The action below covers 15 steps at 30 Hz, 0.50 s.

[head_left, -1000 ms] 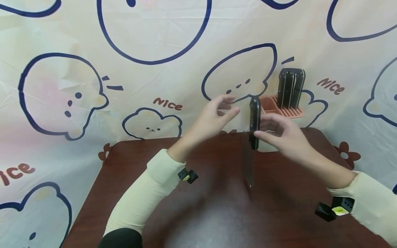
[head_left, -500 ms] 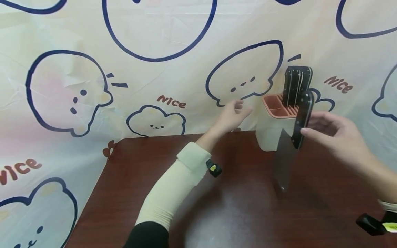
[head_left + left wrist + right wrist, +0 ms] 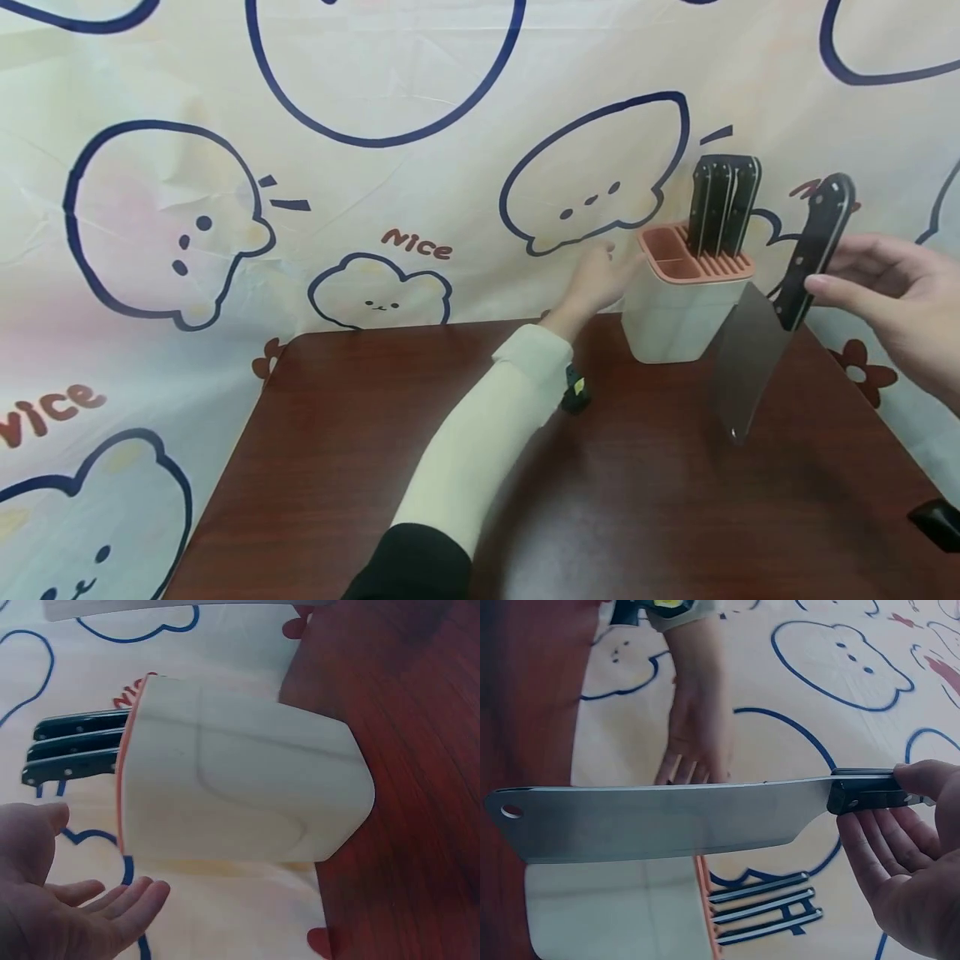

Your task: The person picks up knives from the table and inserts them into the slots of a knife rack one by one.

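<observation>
A cleaver with a black riveted handle hangs blade-down in my right hand, pinched at the handle between thumb and fingers. The right wrist view shows its broad blade, with a hole near the far corner. My left hand is beside the left side of a white knife holder with an orange top. In the left wrist view the left hand has its fingers spread, apart from the holder. Several black-handled knives stand in the holder's slots; their blades are hidden inside.
The holder stands at the back right of a dark brown wooden table. Behind it hangs a cartoon-printed cloth. Open compartments lie left of the slots in the holder's top.
My right hand has carried the cleaver rightward, away from the front of the holder, and the blade now tilts. My left hand has moved right, up to the holder's left side.
</observation>
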Each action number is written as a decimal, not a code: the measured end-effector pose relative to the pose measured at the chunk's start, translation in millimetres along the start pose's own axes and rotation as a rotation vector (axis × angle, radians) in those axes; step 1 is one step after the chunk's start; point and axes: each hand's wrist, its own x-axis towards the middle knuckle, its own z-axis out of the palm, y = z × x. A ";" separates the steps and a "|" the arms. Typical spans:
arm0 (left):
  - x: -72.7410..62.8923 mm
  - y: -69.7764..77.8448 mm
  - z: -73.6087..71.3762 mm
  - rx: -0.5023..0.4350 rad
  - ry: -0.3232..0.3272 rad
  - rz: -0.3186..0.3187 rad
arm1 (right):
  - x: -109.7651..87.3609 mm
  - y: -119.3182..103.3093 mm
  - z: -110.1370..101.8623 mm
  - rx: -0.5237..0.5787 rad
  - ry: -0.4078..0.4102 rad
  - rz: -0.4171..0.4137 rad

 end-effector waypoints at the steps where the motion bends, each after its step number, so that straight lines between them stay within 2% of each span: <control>1: 1.1 1.4 3.8 -0.005 0.000 0.000 | 2.3 1.3 -2.6 0.024 0.002 -0.013; 6: 3.0 5.5 18.8 -0.018 -0.021 0.008 | 14.9 5.8 -14.2 0.131 0.019 -0.090; 10: 2.9 5.2 26.7 -0.038 -0.011 0.000 | 27.0 9.2 -24.1 0.225 0.046 -0.120; 14: 2.5 4.2 33.7 -0.073 -0.002 -0.046 | 39.6 12.9 -33.4 0.148 0.099 -0.115; 15: 2.5 3.9 35.2 -0.083 -0.001 -0.048 | 42.9 13.3 -35.7 0.093 0.116 -0.116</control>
